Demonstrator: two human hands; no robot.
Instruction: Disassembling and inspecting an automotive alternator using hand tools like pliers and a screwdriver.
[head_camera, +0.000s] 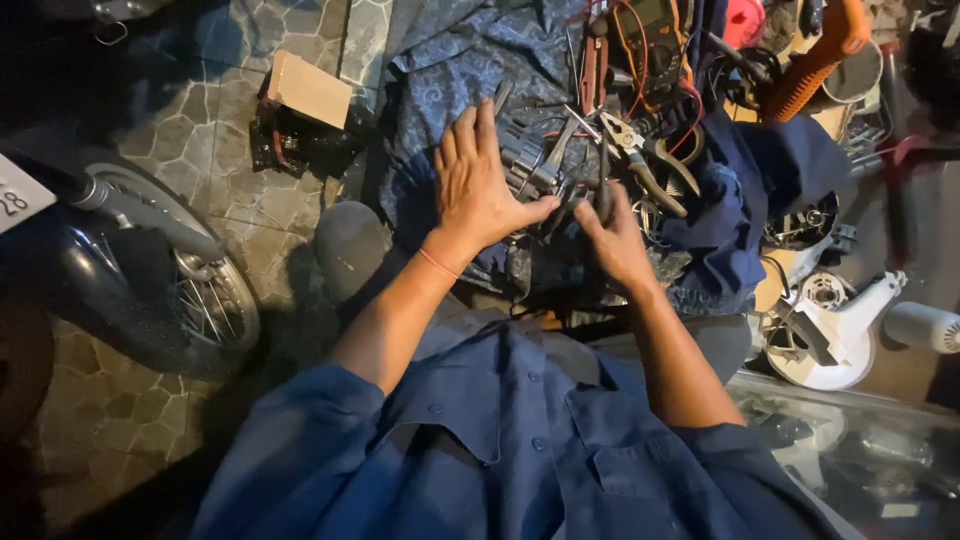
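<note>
Head view: left hand (478, 185), fingers spread, is pressing flat on the dark part (520, 160) beside the pliers (640, 155); right hand (612, 235) is pinching something small just below them. Seemingly steadying work; next needs a firm, careful grip.

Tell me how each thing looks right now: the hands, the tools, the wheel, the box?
left hand: open, fingers spread, pressed flat on a dark part on the blue cloth.
right hand: fingers curled around a small dark piece; grip unclear.
pliers: lying loose on the pile, handles apart.
multimeter: lying on the pile, leads attached.
motorbike wheel: upright on the paving.
cardboard box: closed, tilted.
white fan housing: lying on its side.
</note>
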